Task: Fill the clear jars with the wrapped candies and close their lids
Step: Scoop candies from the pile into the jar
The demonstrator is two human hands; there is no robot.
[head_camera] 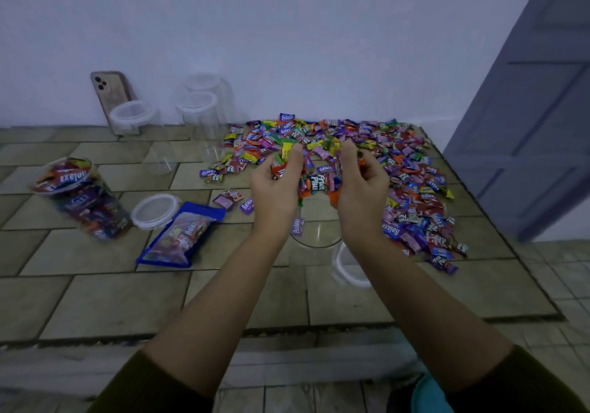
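Head view: filling step, 2nd jar by the look. Left hand [277, 186] and right hand [362, 189] each curl round a bunch of wrapped candies [282, 165], just above the open clear jar [316, 237] below the wrists. Next, prob.: loosen fingers over the mouth w/o spilling. Its lid [346, 272] lies under the right forearm. Left of the grip: full jar [79, 195], loose lid [155, 211], candy bag [180, 237]. Beyond: candy pile [412, 186], empty jars [198, 116], phone [110, 93].

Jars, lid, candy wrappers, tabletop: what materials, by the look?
Jars: clear, smooth, probably plastic; tiles show through the walls.
Lid: white rim looks plastic, with a translucent centre.
Wrappers: glossy printed film, plastic or foil; crinkled with highlights.
Tabletop: matte beige tiles with dark joints, looks stone or ceramic.
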